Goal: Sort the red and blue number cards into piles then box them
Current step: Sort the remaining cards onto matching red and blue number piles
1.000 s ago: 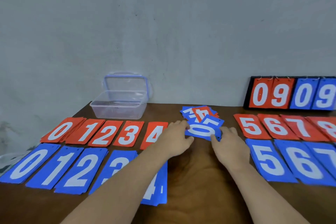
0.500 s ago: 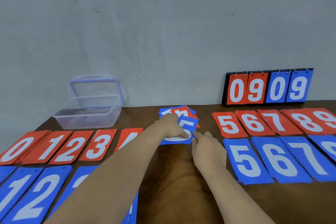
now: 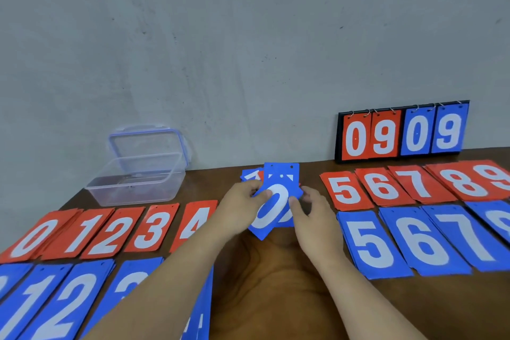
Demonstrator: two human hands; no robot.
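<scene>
My left hand (image 3: 241, 203) and right hand (image 3: 313, 219) pinch the thin blue plastic zero card (image 3: 271, 208) by its side edges above the brown wooden surface (image 3: 276, 279). Light, slick, bendy, I judge; edges grip best.

Left hand (image 3: 242, 207), right hand (image 3: 311, 215) now pinch blue cards (image 3: 271, 210), raised off mixed pile (image 3: 249, 175).

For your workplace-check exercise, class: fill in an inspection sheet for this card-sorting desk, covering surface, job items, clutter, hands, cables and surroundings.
Surface: brown wooden table.
Job's things: red piles and blue piles laid out by number; unsorted heap behind the hands; clear box, lid open.
Clutter: flip scoreboard showing 0909.
Hands: left hand and right hand pinch blue cards, 0 in front.
Cables: nothing seen.
Surroundings: grey wall.
</scene>
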